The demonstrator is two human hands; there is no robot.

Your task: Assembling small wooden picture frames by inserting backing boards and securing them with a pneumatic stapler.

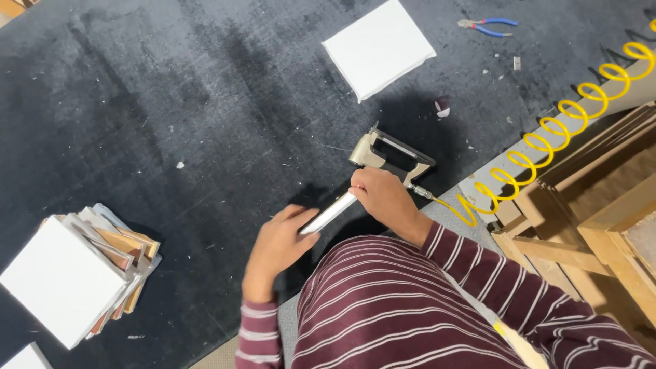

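The pneumatic stapler (389, 160) lies on its side on the dark desk (171, 102), just ahead of both hands. Its long silver magazine rail (329, 213) runs on a slant from the tan body down toward the person's left, so the long axis spans the gap between the 2 hands.

The right hand (386, 198) sits over the rear of the body, its grip curled closed there beside the black handle loop; how tightly it clamps I cannot tell. The left hand (277, 246) lies at the low end of the rail, fingers loosely bent with thumb and fingertips touching the metal, a light pinch and no full wrap.

The right hand is nearer the body, the left nearer the rail's tip.

A yellow coiled air hose (547, 140) leaves the stapler's rear, past the right grip and away to the right. A white stretched canvas (378, 46) lies well beyond the grips, and a stack of canvases (75, 273) far to the left.
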